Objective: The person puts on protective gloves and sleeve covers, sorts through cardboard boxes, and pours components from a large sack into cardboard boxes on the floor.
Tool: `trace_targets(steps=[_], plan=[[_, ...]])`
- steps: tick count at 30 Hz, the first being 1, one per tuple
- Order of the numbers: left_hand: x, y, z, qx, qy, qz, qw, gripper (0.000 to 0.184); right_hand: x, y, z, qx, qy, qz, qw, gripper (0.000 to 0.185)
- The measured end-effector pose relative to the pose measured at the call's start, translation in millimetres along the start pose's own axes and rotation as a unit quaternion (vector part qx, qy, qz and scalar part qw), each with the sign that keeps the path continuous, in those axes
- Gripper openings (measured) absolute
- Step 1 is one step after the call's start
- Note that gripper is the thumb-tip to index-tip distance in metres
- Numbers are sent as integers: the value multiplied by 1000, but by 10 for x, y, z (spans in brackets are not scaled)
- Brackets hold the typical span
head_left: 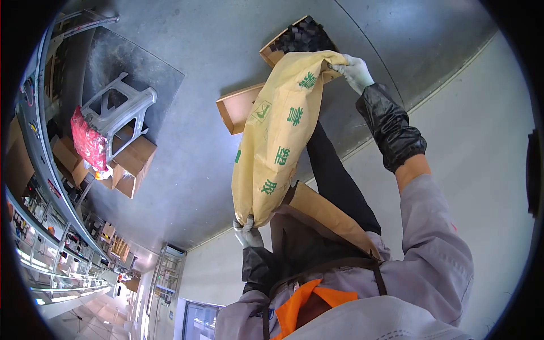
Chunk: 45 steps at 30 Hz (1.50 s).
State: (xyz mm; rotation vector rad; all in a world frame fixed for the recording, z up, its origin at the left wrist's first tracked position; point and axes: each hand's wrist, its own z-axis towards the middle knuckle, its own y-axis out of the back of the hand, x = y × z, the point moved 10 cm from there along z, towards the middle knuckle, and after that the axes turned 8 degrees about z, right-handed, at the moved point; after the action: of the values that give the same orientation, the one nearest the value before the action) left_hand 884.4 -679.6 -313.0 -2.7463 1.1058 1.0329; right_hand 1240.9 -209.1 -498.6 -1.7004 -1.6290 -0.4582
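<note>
A long tan paper sack (277,130) with green printed characters stretches between my two hands. My right hand (354,72), in a whitish glove with a black sleeve cover, is closed on the bunched upper end of the sack. The lower end is gripped by my left hand (247,233), in a greyish glove. The sack looks puffed out, and its contents, if any, are hidden. Behind its upper end stands a cardboard box (272,50) filled with black pieces (303,35). Another cardboard box (232,110) is partly covered by the sack.
A grey plastic stool (130,90) stands on the floor at left, with a red plastic bag (89,139) against it. An open carton (136,161) is beside the stool. Metal racks (164,277) line the lower left. A pale wall (470,130) runs along the right.
</note>
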Motion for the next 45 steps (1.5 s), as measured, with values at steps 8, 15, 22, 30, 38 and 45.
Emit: trace_targets(steps=[8, 15, 22, 30, 38, 45], plan=[[95, 548, -10, -34, 16, 13, 999, 44, -8, -464, -474, 14, 2, -49, 999, 22], [269, 972, 176, -35, 12, 7, 999, 40, -48, -824, -890, 8, 2, -165, 986, 21], [725, 1540, 582, -50, 24, -8, 998, 38, -220, -1309, -1374, 70, 116, -293, 946, 14], [1218, 2022, 1023, -88, 51, -25, 995, 42, -319, -2093, -2002, 136, 240, -498, 822, 23], [1553, 2427, 1451, -73, 29, -58, 995, 45, -410, -2701, -2602, 160, 273, -556, 769, 21], [1644, 3007, 1656, -90, 41, -41, 994, 46, -615, -3434, -3287, 177, 302, -569, 744, 23]])
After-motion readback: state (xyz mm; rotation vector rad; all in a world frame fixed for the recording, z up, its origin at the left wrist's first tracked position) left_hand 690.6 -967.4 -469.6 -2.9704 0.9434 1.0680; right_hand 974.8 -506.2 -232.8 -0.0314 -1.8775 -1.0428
